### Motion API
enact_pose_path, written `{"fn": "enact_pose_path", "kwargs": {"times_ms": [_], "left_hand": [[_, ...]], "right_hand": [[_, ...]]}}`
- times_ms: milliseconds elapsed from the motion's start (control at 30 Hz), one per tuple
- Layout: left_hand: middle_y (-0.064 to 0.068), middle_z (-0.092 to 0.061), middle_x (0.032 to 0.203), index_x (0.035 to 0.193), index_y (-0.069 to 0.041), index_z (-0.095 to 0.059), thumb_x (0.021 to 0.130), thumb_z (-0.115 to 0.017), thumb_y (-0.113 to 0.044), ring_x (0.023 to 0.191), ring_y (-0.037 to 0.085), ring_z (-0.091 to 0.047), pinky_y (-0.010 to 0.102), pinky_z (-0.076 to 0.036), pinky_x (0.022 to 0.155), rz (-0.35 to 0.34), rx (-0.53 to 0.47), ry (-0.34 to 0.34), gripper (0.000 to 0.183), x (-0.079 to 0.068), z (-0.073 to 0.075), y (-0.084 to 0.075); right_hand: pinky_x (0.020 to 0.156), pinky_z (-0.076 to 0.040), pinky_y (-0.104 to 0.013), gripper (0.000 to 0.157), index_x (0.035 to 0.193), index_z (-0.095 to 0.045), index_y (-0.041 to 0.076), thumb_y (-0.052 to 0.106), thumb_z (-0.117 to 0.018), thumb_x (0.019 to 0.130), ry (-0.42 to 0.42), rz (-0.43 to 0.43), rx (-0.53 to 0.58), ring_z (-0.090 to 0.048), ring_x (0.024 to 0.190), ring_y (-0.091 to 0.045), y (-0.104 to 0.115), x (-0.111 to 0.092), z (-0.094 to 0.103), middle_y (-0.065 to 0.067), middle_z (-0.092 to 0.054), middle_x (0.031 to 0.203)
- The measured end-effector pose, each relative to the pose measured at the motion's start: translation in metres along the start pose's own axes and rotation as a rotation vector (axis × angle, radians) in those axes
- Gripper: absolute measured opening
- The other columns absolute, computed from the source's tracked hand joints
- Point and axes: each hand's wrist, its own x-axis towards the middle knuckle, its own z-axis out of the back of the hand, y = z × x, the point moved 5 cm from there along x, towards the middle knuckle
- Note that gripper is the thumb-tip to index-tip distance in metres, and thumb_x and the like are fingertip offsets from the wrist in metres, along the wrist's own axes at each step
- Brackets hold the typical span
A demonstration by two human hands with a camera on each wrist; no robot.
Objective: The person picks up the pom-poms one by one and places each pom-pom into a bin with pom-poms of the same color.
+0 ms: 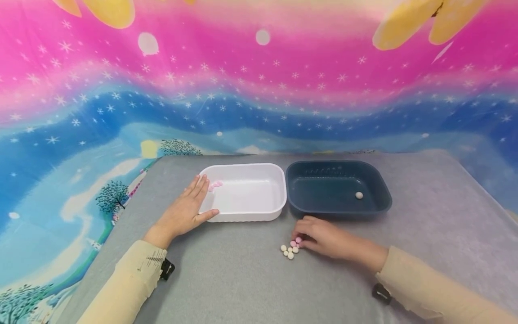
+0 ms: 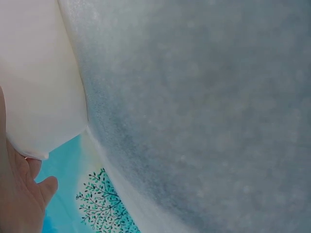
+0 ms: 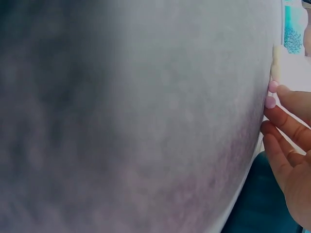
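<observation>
My left hand [image 1: 184,215] rests on the left end of the white tray [image 1: 248,217], its fingers straight over the rim and the thumb at the front. Inside the tray, by those fingers, lie several small pink balls [image 1: 216,185]. In front of the dark blue tray [image 1: 340,215], my right hand [image 1: 323,236] reaches down to the table with bent fingers. Its thumb and index fingertips are at two pink balls [image 3: 270,102]; whether they pinch one cannot be told. Several cream balls [image 1: 290,255] lie beside these. One cream ball [image 1: 359,195] sits in the dark blue tray.
Both trays stand side by side on a grey cloth-covered table [image 1: 226,279]. Behind it hangs a colourful backdrop [image 1: 259,90] with snowflakes. Small black devices are strapped at both wrists, and the left wrist view shows mostly grey cloth.
</observation>
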Motion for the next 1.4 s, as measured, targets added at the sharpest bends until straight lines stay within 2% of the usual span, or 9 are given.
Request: {"fn": "enact_pose_path", "kwargs": {"times_ms": [333, 600, 1000, 1400], "left_hand": [[0.018, -0.008, 0.167, 0.157, 0.004, -0.014, 0.096, -0.052, -0.059, 0.155, 0.036, -0.004, 0.057, -0.021, 0.122, -0.004, 0.0, 0.004, 0.095, 0.002, 0.002, 0.0], [0.019, -0.011, 0.166, 0.156, 0.004, -0.016, 0.096, -0.051, -0.059, 0.155, 0.036, -0.006, 0.056, -0.022, 0.122, -0.001, 0.002, -0.007, 0.094, -0.002, 0.001, 0.001], [0.019, -0.01, 0.166, 0.156, 0.005, -0.015, 0.096, -0.051, -0.06, 0.155, 0.036, -0.006, 0.055, -0.021, 0.122, 0.002, 0.018, -0.004, 0.095, -0.001, 0.001, 0.0], [0.02, -0.009, 0.166, 0.156, 0.005, -0.015, 0.096, -0.051, -0.06, 0.155, 0.036, -0.008, 0.053, -0.023, 0.122, -0.002, 0.03, -0.008, 0.096, -0.001, 0.002, 0.0]], "right_hand": [[0.082, -0.05, -0.026, 0.011, 0.101, -0.071, 0.018, 0.02, -0.073, 0.091, -0.007, -0.03, 0.029, -0.057, 0.087, -0.004, -0.001, 0.001, 0.009, 0.014, -0.065, 0.092], [0.082, -0.051, -0.028, 0.011, 0.1, -0.071, 0.017, 0.016, -0.073, 0.089, -0.022, -0.022, 0.035, -0.059, 0.087, -0.006, 0.006, 0.003, 0.013, 0.013, -0.065, 0.092], [0.083, -0.052, -0.028, 0.012, 0.101, -0.071, 0.016, 0.02, -0.074, 0.089, -0.008, -0.051, 0.062, -0.061, 0.087, -0.006, 0.009, 0.007, 0.018, 0.014, -0.063, 0.092], [0.08, -0.05, -0.024, 0.01, 0.098, -0.07, 0.016, 0.017, -0.074, 0.089, -0.023, -0.01, 0.088, -0.058, 0.084, -0.005, 0.017, 0.017, 0.015, 0.015, -0.06, 0.086]]}}
